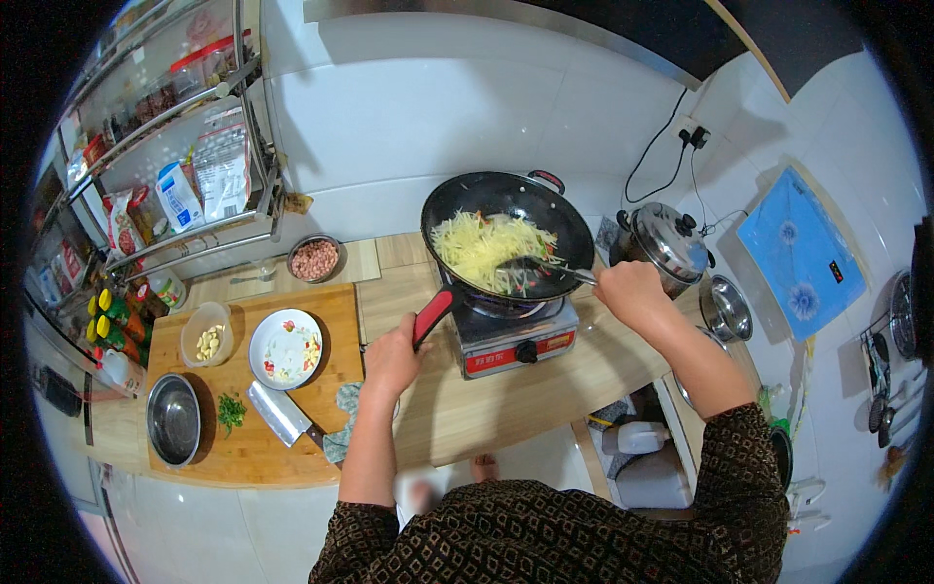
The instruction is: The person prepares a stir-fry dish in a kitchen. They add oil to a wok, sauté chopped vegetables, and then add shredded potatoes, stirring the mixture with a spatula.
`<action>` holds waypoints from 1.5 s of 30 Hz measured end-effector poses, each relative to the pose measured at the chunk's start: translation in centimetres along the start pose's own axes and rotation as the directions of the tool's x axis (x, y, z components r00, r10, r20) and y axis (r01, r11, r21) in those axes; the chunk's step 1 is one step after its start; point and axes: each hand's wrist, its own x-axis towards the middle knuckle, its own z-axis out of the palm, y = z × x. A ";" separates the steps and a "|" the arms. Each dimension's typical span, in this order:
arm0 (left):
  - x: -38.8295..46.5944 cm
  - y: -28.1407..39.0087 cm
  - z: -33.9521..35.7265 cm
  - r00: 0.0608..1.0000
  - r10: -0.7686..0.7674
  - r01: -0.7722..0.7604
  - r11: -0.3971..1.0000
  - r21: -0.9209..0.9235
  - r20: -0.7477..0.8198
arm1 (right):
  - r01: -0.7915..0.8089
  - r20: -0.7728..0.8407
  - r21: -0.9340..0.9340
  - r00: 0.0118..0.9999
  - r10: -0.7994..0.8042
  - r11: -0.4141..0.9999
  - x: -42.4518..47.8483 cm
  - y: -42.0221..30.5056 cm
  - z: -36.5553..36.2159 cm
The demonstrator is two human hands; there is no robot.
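A black wok (503,191) rests on a portable gas stove (511,347) with a dial on its front. My left hand (390,358) grips the wok's red-and-black handle (435,314). Pale yellow shredded vegetable, likely potato (474,244), is heaped in the wok, with bits of red and green showing at its edges. My right hand (631,292) holds a metal spatula (573,273) over the wok's right rim. Its blade lies among the shreds and is partly covered by them.
On a wooden cutting board (226,321) at left are a cleaver (279,414), chopped greens (232,411), a plate (284,372), a garlic tub (207,332) and a metal bowl (174,421). A bowl of peanuts (314,260) sits behind. At right stands a lidded pot (662,237).
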 end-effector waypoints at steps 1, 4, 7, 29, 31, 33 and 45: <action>0.0 -0.2 0.1 1.000 -0.003 0.003 1.000 0.002 -0.005 | -0.039 -0.002 0.031 0.999 0.039 0.999 0.2 0.2 0.2; -0.2 -0.5 0.2 1.000 -0.014 0.014 1.000 0.019 -0.028 | -0.122 -0.048 0.112 0.991 0.128 0.986 1.5 1.0 0.5; -0.1 0.0 0.3 0.999 -0.016 0.018 0.999 0.039 -0.044 | -0.165 -0.164 0.154 0.968 0.190 0.974 2.9 1.8 2.1; -2.8 2.3 3.4 0.813 0.111 0.150 0.908 0.390 -0.571 | 0.026 -0.488 0.542 0.824 0.289 0.840 -4.0 5.4 12.5; -3.0 2.0 3.4 0.826 0.105 0.143 0.911 0.386 -0.554 | -0.014 -0.190 0.888 0.899 0.395 0.459 -5.2 3.7 12.7; -2.7 2.0 3.4 0.833 0.115 0.122 0.916 0.382 -0.541 | -0.035 -0.136 0.739 0.971 0.199 0.673 -5.3 0.2 14.9; -3.0 1.5 3.0 0.874 0.094 0.072 0.945 0.319 -0.476 | 0.184 -0.014 0.272 0.982 -0.187 0.944 -1.0 -12.1 23.2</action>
